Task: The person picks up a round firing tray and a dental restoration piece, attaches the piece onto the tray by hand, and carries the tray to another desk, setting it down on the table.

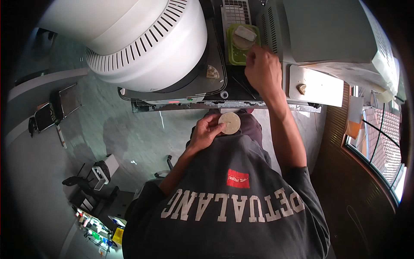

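In front of my lap, my left hand [208,133] grips a flat, round beige disc [229,123] by its left edge, the thumb lying over its face. My right hand [263,69] is curled at the right front edge of a green tray [237,61], its fingers bent together; whatever they hold, if anything, is hidden. Inside the tray lies another pale round disc [239,42], with a white block [245,33] resting on top. The tray stands on the dark worktop, left of a grey machine.
A large white rounded machine [172,52] fills the worktop's left. A small beige piece [212,72] lies near its base. Behind the tray is a white grid basket [236,11]. The grey machine [332,30] stands right, near a white board [323,84] bearing a brown piece [301,89].
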Motion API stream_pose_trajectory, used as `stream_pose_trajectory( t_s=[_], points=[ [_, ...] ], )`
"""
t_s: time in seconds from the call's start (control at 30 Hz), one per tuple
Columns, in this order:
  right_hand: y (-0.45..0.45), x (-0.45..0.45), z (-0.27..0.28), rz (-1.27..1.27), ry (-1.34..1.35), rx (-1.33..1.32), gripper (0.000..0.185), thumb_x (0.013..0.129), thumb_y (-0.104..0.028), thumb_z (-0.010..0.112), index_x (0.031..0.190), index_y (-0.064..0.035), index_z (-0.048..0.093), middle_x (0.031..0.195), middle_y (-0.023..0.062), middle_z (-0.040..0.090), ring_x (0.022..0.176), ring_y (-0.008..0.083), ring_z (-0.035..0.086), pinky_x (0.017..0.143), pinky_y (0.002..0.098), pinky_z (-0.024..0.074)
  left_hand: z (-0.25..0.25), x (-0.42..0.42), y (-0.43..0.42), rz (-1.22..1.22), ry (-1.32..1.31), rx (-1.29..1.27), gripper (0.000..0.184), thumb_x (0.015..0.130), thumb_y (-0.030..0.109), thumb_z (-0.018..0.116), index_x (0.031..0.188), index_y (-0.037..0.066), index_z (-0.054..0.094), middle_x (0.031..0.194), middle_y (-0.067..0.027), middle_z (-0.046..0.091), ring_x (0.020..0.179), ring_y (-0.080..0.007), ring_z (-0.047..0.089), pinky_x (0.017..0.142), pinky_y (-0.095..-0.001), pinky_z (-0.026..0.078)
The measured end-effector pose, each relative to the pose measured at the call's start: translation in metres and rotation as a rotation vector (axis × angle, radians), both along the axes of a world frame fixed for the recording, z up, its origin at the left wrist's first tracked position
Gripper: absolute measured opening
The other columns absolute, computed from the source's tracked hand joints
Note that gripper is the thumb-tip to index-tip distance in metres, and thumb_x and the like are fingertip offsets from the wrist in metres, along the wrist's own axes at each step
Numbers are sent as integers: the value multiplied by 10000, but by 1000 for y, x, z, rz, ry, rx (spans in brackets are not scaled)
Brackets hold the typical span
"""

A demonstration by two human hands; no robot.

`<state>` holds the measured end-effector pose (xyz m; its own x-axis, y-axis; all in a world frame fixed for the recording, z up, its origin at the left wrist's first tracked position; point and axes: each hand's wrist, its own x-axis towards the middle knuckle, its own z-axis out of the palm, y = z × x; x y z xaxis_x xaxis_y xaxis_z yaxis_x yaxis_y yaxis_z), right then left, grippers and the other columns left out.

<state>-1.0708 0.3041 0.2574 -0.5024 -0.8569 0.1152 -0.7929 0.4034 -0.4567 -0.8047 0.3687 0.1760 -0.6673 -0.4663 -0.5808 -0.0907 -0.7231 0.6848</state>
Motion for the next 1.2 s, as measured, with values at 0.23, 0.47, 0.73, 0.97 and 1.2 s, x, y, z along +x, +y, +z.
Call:
stream_pose_trajectory(
  t_s=[0.23, 0.47, 0.73, 0.97, 1.2],
  points=[
    [83, 17, 37, -111, -565, -124, 83, 877, -49, 714, 941, 5, 712, 842, 151, 740, 741, 243, 734, 713, 348, 569, -2, -11, -8, -103, 39, -75, 398, 988, 96, 684, 1343, -41, 568, 1210, -112, 693, 1084, -172, 687, 929, -319, 590],
    [141, 13, 16, -326, -817, -270, 114, 877, -61, 778, 943, 9, 717, 844, 42, 751, 770, 106, 702, 692, 262, 538, 7, -30, -15, -200, 57, -61, 419, 969, 104, 715, 1332, -44, 568, 1179, -116, 711, 1047, -170, 702, 895, -314, 598],
    [160, 11, 20, -401, -726, -421, 68, 888, -50, 764, 926, -14, 721, 853, 35, 745, 753, 98, 678, 692, 254, 530, 16, -40, -22, -289, 25, -80, 437, 971, 106, 709, 1353, -42, 558, 1182, -128, 715, 1036, -172, 705, 885, -317, 598],
    [168, -39, 29, -460, -209, -370, 111, 913, -25, 708, 1005, -36, 770, 963, 108, 723, 817, 213, 728, 709, 329, 601, 12, -37, -23, -300, 44, -92, 430, 982, 116, 693, 1364, -29, 558, 1169, -120, 720, 1025, -164, 706, 881, -298, 590],
    [160, -60, 30, -446, -102, -285, 226, 873, -24, 713, 1097, -47, 724, 933, 79, 737, 827, 205, 728, 731, 339, 590, 12, -35, -22, -278, 28, -94, 429, 983, 123, 694, 1363, -26, 559, 1157, -115, 722, 1007, -152, 707, 863, -287, 587]
  ],
)
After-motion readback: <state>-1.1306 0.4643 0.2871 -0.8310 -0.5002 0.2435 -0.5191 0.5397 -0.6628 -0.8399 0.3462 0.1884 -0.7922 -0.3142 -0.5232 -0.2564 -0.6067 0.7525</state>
